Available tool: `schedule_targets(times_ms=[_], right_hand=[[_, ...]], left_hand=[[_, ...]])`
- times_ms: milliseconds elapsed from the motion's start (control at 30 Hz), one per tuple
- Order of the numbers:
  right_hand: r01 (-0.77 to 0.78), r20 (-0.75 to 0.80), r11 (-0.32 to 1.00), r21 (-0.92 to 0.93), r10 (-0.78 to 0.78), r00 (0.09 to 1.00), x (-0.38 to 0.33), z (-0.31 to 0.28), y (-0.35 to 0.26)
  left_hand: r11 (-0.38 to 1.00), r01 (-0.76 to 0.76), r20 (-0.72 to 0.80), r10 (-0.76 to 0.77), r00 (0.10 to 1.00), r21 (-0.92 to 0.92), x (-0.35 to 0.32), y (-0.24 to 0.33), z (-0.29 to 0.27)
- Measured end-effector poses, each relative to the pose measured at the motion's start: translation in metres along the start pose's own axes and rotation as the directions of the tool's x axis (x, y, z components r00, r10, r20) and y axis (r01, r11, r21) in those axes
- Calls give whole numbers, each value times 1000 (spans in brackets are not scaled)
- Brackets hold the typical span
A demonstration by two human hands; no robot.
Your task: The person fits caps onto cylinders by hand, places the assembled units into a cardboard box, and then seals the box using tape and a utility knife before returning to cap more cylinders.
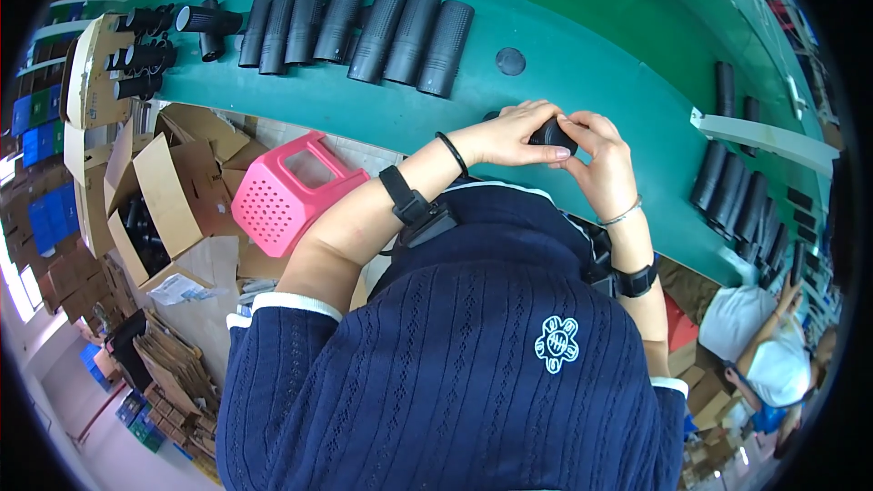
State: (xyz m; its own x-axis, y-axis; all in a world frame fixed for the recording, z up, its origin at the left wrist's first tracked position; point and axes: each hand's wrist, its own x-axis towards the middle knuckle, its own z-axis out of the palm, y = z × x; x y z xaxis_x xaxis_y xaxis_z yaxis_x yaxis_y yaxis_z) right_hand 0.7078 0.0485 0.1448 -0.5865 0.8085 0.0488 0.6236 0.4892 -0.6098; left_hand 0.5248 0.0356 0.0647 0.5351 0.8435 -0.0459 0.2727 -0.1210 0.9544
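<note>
My left hand (514, 135) is closed around a black cylindrical part (551, 135), near the front edge of the green table (582, 64). At the part's right end, my right hand (596, 156) grips it with thumb and fingers. Most of the part is hidden by my hands, and a bit of black shows past my left hand. A flat black disc (510, 61) lies on the table just beyond my hands. To its left, several black ribbed tubes (400, 36) lie side by side in a slanting row.
More black tubes (211, 32) lie at the far left, beside a cardboard box (95, 64). A pink plastic stool (273, 205) stands below the table edge, near an open carton (168, 195). At right, past a white metal bar (764, 141), are more tubes (732, 191) and another person (773, 355).
</note>
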Motion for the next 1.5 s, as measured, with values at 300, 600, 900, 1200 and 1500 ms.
schedule_targets(times_ms=[300,600,900,1200,1500], right_hand=[[18,-64,998,65,-14,998,3,10,-5],[-18,12,964,267,15,1000,0,4,5],[52,63,975,216,-67,996,27,10,-6],[-25,46,962,272,13,999,22,19,-2],[-43,123,992,121,28,992,23,12,-16]], left_hand=[[999,-1,-28,0,1000,-38,-6,-1,-7],[986,-93,-165,70,984,-136,-11,-5,1],[997,3,-194,-16,981,-71,-26,-10,-14],[998,5,-152,-14,988,-58,-25,-7,-18],[1000,25,-174,-27,984,-10,-23,-10,-7]])
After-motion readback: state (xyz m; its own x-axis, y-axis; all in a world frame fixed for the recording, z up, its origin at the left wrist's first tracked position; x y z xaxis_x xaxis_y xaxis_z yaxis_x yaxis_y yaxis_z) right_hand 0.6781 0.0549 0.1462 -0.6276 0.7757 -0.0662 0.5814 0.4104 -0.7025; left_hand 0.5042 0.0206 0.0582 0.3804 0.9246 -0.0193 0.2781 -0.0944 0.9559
